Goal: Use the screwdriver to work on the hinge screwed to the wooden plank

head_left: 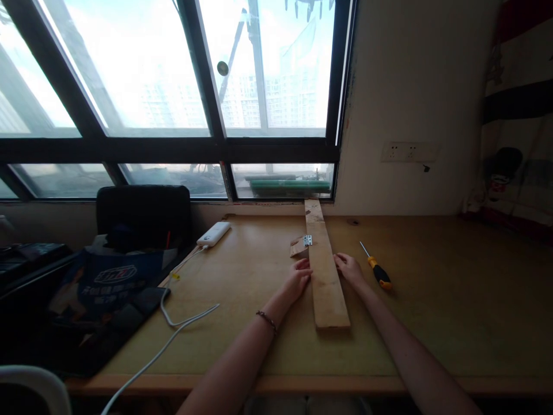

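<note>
Plank [325, 271] lies on table [432, 311], long axis running away toward the window, flanked midway by both hands: left hand [298, 279] and right hand [349, 268] pressed open-fingered against opposite edges, equally near.

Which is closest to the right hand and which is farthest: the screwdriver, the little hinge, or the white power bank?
From the right hand:
1. Screwdriver, just to its right.
2. Hinge, on the plank's left edge, farther up.
3. White power bank, far left by the window.
</note>
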### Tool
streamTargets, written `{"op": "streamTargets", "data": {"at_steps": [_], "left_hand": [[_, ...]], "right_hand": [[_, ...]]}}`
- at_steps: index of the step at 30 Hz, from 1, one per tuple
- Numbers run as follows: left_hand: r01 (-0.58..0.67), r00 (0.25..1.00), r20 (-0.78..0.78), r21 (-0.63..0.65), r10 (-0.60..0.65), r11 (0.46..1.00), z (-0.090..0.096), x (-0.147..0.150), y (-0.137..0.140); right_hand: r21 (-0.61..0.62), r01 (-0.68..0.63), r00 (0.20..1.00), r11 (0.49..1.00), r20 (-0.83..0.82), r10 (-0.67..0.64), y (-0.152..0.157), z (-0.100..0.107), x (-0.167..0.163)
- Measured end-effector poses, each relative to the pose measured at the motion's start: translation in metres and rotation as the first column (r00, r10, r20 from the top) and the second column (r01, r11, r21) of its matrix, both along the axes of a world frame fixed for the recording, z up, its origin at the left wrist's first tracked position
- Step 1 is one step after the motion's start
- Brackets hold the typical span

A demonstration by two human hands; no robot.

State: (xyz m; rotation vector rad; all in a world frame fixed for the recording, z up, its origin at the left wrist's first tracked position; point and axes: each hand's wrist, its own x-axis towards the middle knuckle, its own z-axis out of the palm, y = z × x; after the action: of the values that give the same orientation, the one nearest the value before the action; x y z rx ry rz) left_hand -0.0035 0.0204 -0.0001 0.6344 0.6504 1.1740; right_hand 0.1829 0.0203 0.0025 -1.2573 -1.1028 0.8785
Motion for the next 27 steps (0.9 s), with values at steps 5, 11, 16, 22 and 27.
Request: {"op": "streamTargets", "data": {"at_steps": [5,11,16,22,27], "left_hand": [[-0.404,0.914,0.026,-0.036,0.405,0.914,-0.003,-0.016,0.020],[-0.319,0.947,0.035,-0.034,0.320,0.947,-0.004,-0.020,0.022],[-0.229,0.972,0.032,-0.053,0.231,0.972,-0.006,-0.018,0.022],[-0.193,0.968,0.128,-0.173,0.216,0.966,-0.003,-0.022,0.026],[-0.142,0.975,0.138,-0.204,0.172,0.969,0.002,-0.022,0.024]], "right_hand": [[0.101,0.373,0.594,0.922,0.738,-0.321,-0.005,0.014,0.042],[-0.029,0.615,0.289,0.788,0.938,-0.191,-0.011,0.009,0.064],[-0.147,0.625,0.354,0.767,0.928,-0.111,-0.010,0.007,0.069],[-0.075,0.602,0.531,0.795,0.781,-0.329,-0.007,0.012,0.077],[0.093,0.349,0.930,0.932,-0.154,-0.333,0.000,0.018,0.074]]}}
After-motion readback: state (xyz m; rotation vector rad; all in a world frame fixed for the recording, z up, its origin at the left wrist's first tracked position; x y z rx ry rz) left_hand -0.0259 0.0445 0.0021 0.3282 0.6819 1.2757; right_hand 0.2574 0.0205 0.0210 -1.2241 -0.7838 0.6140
